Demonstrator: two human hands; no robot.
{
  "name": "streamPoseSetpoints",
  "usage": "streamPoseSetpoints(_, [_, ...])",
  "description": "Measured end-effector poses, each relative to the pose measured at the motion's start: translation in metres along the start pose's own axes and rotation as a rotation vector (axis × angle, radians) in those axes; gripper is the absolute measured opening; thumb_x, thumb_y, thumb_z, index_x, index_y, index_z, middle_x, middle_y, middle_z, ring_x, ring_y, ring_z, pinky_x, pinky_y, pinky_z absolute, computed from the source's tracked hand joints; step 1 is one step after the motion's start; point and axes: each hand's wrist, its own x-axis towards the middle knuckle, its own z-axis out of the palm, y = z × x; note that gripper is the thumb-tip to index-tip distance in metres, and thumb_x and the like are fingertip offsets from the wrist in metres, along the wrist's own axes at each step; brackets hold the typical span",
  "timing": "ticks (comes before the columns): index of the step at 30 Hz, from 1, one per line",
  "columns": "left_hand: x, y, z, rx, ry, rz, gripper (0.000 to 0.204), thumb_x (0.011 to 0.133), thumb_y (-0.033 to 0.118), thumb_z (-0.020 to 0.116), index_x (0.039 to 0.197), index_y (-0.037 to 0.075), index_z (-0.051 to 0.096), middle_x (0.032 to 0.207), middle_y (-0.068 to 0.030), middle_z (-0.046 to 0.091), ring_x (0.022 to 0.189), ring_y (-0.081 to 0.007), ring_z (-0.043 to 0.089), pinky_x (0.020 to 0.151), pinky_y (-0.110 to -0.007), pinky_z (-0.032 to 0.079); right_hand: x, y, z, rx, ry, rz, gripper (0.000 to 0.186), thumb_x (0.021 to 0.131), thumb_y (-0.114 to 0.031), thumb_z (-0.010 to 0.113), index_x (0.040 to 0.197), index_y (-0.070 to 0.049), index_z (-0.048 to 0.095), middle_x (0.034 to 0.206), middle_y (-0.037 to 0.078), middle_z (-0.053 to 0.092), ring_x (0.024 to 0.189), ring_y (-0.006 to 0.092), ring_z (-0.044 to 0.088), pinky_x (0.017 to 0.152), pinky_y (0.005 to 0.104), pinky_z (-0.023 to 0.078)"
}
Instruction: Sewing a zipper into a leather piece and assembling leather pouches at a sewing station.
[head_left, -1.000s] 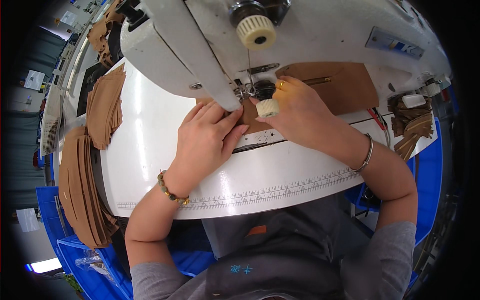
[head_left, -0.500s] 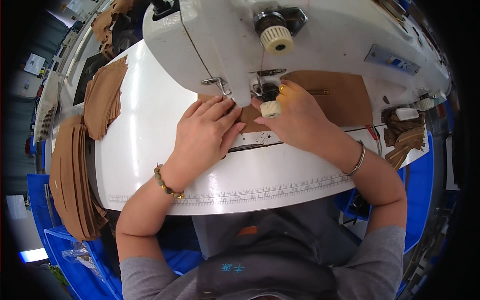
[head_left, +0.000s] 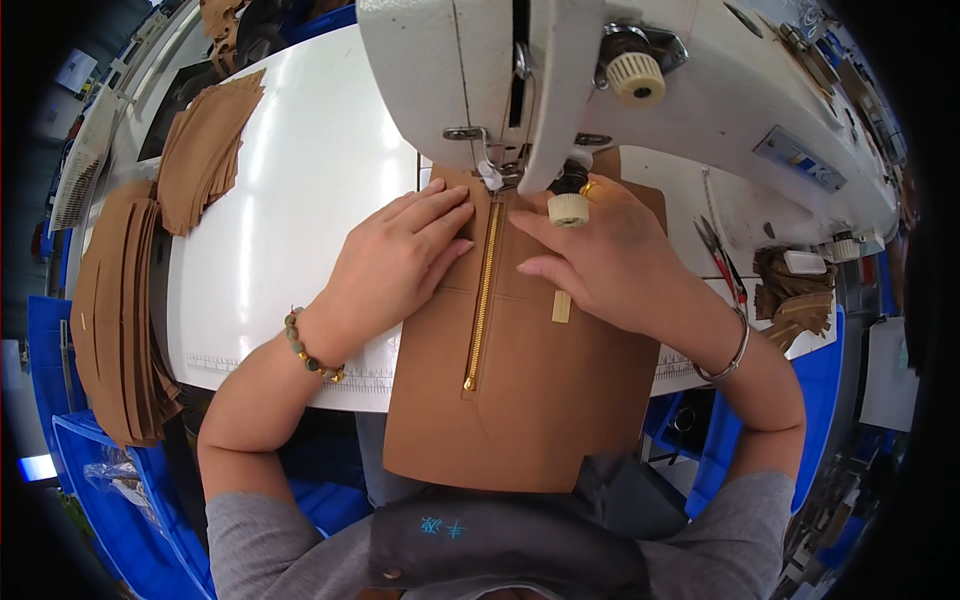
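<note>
Panel (head_left: 520,430) turned vs 0.5s ago; L hand (head_left: 395,250) on it beside zip (head_left: 483,300).

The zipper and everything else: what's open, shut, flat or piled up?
Zipper: looks shut, slider at lower end
Brown panel: spread out, overhanging the table
Left hand: resting on the panel
Right hand: resting on the panel
Snips: lying down, seemingly open
Brown stacks at left: piled up
Blue bin: holding clear plastic
</note>
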Motion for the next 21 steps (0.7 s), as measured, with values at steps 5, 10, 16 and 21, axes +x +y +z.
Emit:
streamPoseSetpoints(5, [-0.006, 0.006, -0.002, -0.057, -0.064, -0.055, 0.038, 0.095, 0.015, 0.070, 0.130, 0.000, 0.067, 0.137, -0.0148, 0.066, 0.121, -0.0343, 0.066, 0.100, -0.041, 0.056, -0.007, -0.010, 0.025, -0.154, 0.156, 0.010, 0.074, 0.084, -0.059, 0.073, 0.137, -0.008, 0.064, 0.137, 0.017, 0.063, 0.121, 0.0373, 0.062, 0.112, 0.0534, 0.041])
streamPoseSetpoints(10, [-0.009, 0.016, -0.001, -0.071, -0.103, -0.071, 0.047, 0.093, 0.018, 0.073, 0.135, -0.002, 0.063, 0.142, -0.0170, 0.062, 0.130, -0.0351, 0.061, 0.104, -0.042, 0.055, -0.007, 0.000, 0.029, -0.115, 0.227, -0.051, 0.075, 0.075, -0.061, 0.078, 0.126, -0.007, 0.068, 0.129, 0.016, 0.065, 0.128, 0.0360, 0.058, 0.113, 0.0567, 0.040])
streamPoseSetpoints(16, [-0.011, 0.026, 0.004, 0.049, -0.109, -0.041, 0.064, 0.087, 0.031, 0.078, 0.137, -0.006, 0.060, 0.146, -0.0192, 0.058, 0.134, -0.0374, 0.058, 0.106, -0.042, 0.053, -0.005, 0.006, 0.026, -0.061, 0.232, -0.084, 0.077, 0.073, -0.061, 0.079, 0.125, -0.006, 0.068, 0.132, 0.013, 0.063, 0.130, 0.0369, 0.057, 0.114, 0.0572, 0.039])
streamPoseSetpoints(21, [-0.011, 0.029, 0.001, 0.090, -0.147, -0.012, 0.076, 0.081, 0.042, 0.078, 0.139, -0.003, 0.059, 0.146, -0.0182, 0.058, 0.137, -0.0367, 0.055, 0.113, -0.045, 0.047, -0.006, 0.007, 0.029, -0.063, 0.205, -0.098, 0.075, 0.072, -0.058, 0.080, 0.125, -0.006, 0.067, 0.131, 0.014, 0.064, 0.131, 0.0371, 0.056, 0.114, 0.0572, 0.039])
